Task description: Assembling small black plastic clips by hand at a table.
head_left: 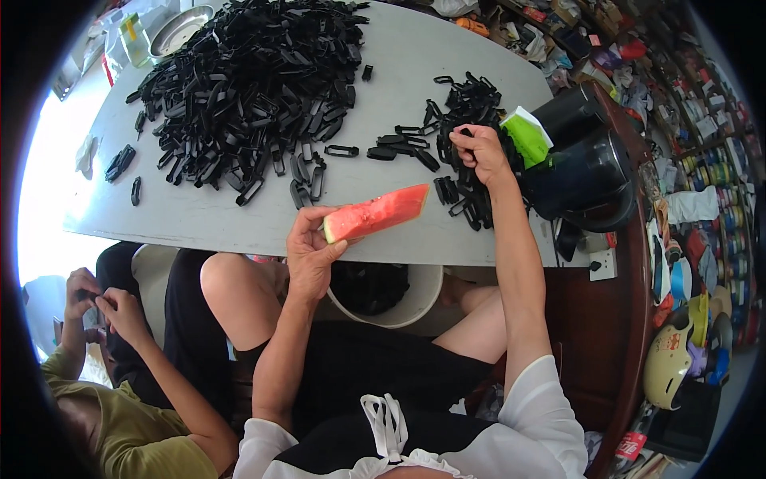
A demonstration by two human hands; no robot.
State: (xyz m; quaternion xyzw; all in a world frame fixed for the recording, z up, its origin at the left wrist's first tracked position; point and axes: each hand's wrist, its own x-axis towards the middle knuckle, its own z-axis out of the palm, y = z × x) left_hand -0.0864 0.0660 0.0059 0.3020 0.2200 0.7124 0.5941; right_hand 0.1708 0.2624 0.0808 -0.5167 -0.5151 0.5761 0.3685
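Note:
A slice of watermelon [379, 212], red with a thin green rind, is gripped in my left hand [309, 254] above the table's front edge. My right hand [482, 153] is closed, thumb and fingers pinching a small black plastic piece [466, 134]. Under and around it lies a smaller heap of black plastic parts [471, 100], some like oblong loops. A far larger heap of similar black parts [247, 88] covers the left and middle of the table. Several single parts, one a black loop [341, 151], lie between the heaps.
The pale table [263, 227] has a dark pitcher [582, 172] and a green-and-white packet [527, 137] at its right. A white bucket [385, 319] of black parts stands below the front edge. On the left, a co-worker's hands [108, 303] hold a small dark piece.

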